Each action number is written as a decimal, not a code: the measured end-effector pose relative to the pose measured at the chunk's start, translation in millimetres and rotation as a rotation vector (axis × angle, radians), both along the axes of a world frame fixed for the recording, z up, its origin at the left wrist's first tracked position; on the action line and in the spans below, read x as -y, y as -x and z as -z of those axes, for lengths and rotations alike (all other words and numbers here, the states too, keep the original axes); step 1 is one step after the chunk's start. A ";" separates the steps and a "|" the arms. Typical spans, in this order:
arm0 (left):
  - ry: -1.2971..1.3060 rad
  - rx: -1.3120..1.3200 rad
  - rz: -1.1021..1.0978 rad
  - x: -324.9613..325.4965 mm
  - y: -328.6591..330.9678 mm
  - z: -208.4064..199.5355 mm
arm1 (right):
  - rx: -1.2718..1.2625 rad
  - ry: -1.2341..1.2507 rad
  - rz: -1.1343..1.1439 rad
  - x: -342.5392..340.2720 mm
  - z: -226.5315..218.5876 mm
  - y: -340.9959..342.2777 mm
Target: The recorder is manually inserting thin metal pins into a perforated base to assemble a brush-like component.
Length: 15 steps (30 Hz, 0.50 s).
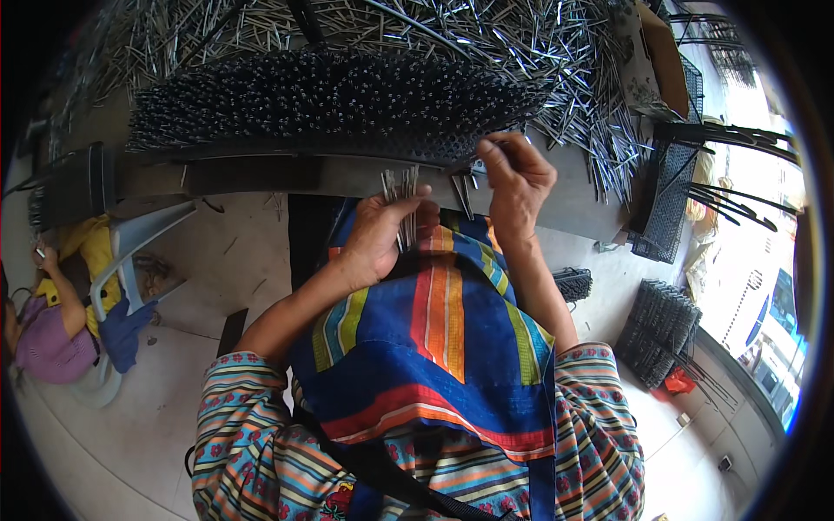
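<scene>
My left hand [380,227] is closed round a bundle of thin metal rods [407,198], which stand roughly upright in front of my apron. To its right, my right hand [519,174] is raised at the near edge of a dark perforated rack [460,149]. Its thumb and forefinger are pinched together; what they hold, if anything, is too small to make out. Upright dark rods [321,95] densely fill the rack across the table. Below my right fingers, a few loose rods [463,193] stick out over the table's front edge.
A large heap of loose metal rods [556,61] covers the table behind and right of the rack. An open cardboard box [665,61] and a black mesh basket [667,204] stand at the right. On the left, another person [61,330] works beside a grey chair [130,260].
</scene>
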<state>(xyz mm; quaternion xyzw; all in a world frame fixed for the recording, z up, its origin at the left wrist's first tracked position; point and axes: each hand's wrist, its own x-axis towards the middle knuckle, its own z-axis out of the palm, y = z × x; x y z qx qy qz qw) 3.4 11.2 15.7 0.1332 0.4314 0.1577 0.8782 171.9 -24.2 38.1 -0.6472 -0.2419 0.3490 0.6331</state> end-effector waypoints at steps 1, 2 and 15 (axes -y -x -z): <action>0.000 0.000 0.000 2.6 1.1 2.6 | 0.131 -0.087 0.044 -2.8 -0.3 -4.7; -0.025 -0.010 0.040 6.7 2.6 6.3 | 0.261 -0.175 0.087 -5.6 0.5 -9.4; -0.070 0.034 0.118 11.2 6.5 4.9 | 0.749 -0.112 0.007 -9.6 12.8 -9.5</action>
